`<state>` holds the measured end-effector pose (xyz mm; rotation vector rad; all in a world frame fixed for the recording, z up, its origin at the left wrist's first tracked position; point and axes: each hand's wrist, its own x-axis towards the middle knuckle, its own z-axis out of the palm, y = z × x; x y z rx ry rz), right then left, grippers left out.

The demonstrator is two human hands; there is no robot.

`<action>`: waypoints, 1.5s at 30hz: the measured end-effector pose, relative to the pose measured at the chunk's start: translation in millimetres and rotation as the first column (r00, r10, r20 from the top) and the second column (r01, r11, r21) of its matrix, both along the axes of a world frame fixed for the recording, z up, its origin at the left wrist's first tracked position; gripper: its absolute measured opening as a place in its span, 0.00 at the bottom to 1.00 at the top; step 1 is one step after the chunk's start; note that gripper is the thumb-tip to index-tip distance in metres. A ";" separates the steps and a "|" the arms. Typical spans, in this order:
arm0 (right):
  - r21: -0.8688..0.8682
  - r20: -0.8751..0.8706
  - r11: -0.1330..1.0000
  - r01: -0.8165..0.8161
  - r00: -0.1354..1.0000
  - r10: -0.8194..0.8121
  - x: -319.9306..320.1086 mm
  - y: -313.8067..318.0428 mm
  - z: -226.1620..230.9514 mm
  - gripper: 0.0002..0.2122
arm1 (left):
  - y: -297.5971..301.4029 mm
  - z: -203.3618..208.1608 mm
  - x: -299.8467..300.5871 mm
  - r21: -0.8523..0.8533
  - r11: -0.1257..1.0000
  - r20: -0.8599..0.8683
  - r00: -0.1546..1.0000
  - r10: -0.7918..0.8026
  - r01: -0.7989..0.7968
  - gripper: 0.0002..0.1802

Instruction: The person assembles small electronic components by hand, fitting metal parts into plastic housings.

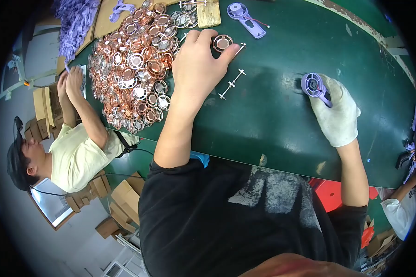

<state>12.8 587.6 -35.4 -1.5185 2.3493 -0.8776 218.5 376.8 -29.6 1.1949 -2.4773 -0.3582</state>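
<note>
My bare left hand (196, 62) reaches across the green table (272, 115) and pinches a round copper-coloured ring part (222, 43) at its fingertips. A big heap of the same copper rings (134, 69) lies just left of that hand. My right hand (337, 111), in a white glove, grips a small purple plastic fan housing (313, 86) pressed down on the table. Two thin metal pins (231, 84) lie between my hands.
Another purple fan housing with red wires (246, 18) and a wooden block (208, 13) lie at the far edge. A person in a pale yellow shirt (74, 157) works at the left. Cardboard boxes (120, 203) stand on the floor below. A second person's sleeve (402, 210) shows at the right.
</note>
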 end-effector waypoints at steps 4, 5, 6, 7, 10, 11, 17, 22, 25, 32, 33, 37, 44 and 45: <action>-0.009 -0.010 1.000 0.010 1.000 -0.010 0.2 -0.2 -1.0 0.15 | 0.7 -0.6 -1.6 0.024 1.000 -0.005 1.000 -0.017 0.017 0.21; -0.002 -0.015 1.000 0.006 1.000 -0.006 0.1 -0.5 0.0 0.15 | -1.8 -5.0 -1.0 0.024 1.000 -0.005 1.000 -0.018 0.018 0.21; 0.005 -0.019 1.000 0.003 1.000 -0.002 0.2 -0.9 0.7 0.15 | -5.7 -12.5 0.1 -0.056 0.995 -0.081 0.992 -0.092 0.087 0.20; 0.006 -0.019 1.000 0.005 1.000 -0.005 -0.1 -1.2 0.9 0.15 | -8.3 -16.4 -0.2 -0.140 0.979 -0.151 0.973 -0.172 0.151 0.19; -0.002 -0.020 1.000 -0.006 1.000 0.006 -0.5 -2.2 2.4 0.15 | -8.8 -16.1 -4.8 -0.084 0.978 -0.225 0.953 -0.204 0.189 0.20; 0.015 -0.027 1.000 -0.007 1.000 0.008 0.3 -2.6 4.3 0.15 | -9.5 -14.8 -5.9 -0.084 0.974 -0.232 0.946 -0.226 0.212 0.21; 0.040 -0.009 0.999 -0.001 1.000 0.001 1.2 -0.9 5.7 0.15 | -19.0 -12.1 -7.2 -0.055 0.964 -0.219 0.939 -0.266 0.261 0.21; 0.075 -0.031 0.997 0.016 0.999 -0.014 1.7 -2.0 6.7 0.14 | -7.6 -0.9 -15.9 -0.168 0.913 -0.339 0.848 -0.408 0.372 0.25; 0.101 -0.092 0.995 -0.022 0.995 0.032 4.7 -2.6 10.1 0.12 | 32.2 22.1 -26.8 -0.019 0.815 -0.432 0.730 -0.529 0.580 0.28; -0.138 -0.275 0.985 -0.108 0.959 0.066 11.6 4.9 0.0 0.14 | 64.9 1.2 -41.8 0.079 0.721 -0.429 0.676 -0.599 0.688 0.27; -0.132 -0.274 0.986 -0.102 0.960 0.062 11.5 5.5 0.1 0.14 | 66.5 -0.9 -42.8 0.084 0.716 -0.433 0.673 -0.600 0.693 0.27; -0.129 -0.241 0.987 -0.099 0.968 0.066 10.3 5.2 1.8 0.14 | 69.8 -2.6 -44.6 0.123 0.718 -0.508 0.665 -0.547 0.685 0.26; 0.180 0.461 0.977 -0.115 0.887 0.019 2.6 2.9 34.0 0.13 | 67.9 -6.2 -45.5 -0.021 0.659 -0.498 0.564 -0.659 0.752 0.25; 0.223 0.612 0.952 -0.212 0.790 0.033 -8.8 -0.2 37.1 0.17 | 68.5 -6.8 -45.2 -0.018 0.659 -0.494 0.566 -0.660 0.752 0.25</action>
